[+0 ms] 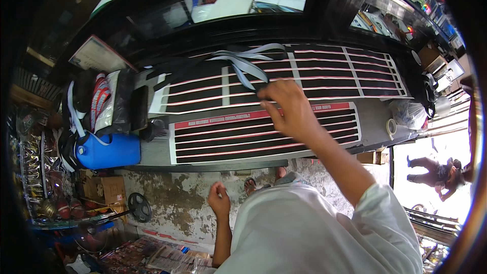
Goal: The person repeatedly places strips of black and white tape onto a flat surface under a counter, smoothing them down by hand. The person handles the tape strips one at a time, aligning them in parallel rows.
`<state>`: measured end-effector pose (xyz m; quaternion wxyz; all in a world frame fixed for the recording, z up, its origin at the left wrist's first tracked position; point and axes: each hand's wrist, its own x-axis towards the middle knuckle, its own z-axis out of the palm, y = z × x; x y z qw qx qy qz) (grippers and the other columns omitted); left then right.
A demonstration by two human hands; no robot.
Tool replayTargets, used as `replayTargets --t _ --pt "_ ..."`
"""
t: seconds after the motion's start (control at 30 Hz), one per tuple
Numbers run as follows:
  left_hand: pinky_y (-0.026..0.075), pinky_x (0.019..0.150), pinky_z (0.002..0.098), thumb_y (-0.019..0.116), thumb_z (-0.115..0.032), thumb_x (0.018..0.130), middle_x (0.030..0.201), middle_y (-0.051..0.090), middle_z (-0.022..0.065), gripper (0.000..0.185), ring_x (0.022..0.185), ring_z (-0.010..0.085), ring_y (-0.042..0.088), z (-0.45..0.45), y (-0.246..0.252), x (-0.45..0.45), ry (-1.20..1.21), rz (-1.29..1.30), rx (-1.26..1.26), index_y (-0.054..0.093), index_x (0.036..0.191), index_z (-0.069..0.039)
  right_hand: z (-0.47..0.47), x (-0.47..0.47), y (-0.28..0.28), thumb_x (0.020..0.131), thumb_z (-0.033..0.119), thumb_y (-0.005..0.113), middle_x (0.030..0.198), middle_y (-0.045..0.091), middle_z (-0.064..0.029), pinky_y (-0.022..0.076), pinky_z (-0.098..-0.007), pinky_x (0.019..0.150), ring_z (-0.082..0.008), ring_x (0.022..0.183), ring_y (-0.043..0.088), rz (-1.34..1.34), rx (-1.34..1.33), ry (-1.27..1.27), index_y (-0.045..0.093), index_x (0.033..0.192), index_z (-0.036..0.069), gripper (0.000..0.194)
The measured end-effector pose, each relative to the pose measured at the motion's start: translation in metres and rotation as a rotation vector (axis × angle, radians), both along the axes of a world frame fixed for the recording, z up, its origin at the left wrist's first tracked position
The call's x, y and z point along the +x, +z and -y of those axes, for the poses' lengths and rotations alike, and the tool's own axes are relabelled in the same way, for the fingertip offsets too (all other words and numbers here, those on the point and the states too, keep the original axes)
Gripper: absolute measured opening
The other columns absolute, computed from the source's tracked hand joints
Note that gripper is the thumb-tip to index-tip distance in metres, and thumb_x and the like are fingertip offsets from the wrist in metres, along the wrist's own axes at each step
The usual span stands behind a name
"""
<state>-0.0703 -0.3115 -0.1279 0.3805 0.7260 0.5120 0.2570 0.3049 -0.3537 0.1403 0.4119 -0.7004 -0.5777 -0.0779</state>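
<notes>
My right hand (287,102) reaches over the counter, its thumb and forefinger close to the ends of a bunch of grey-and-black ribbon straps (247,69). Whether the fingertips grip a strap is unclear. Beneath the straps lies a long printed sheet (323,72) of black bands divided by thin red and white lines. Nearer to me, a second striped sheet (228,140) has a red strip bearing writing along its far edge; my forearm covers part of it. My left hand (219,199) hangs beside my body below the counter edge, loosely curled, with nothing visible in it.
A blue plastic jerrycan (108,152) stands at the counter's left end, beside plastic-wrapped packets (110,102). A tape roll (391,128) and a plastic bag (409,114) are at the right. Behind the counter is a dark glazed frame (323,7). A person (437,171) is outside.
</notes>
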Motion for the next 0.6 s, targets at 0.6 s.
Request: replayTargets --t 0.6 --pt "0.057 0.071 0.0306 0.069 -0.009 0.096 0.090 0.071 0.0078 0.016 0.075 0.0168 0.068 0.018 -0.124 -0.279 0.286 0.157 -0.748 0.066 0.106 0.002 -0.103 0.017 -0.017 0.086 0.024 0.074 0.098 0.075 -0.0166 0.0552 -0.0494 0.082 -0.0369 0.099 0.072 0.153 -0.641 -0.391 0.074 0.091 0.009 0.016"
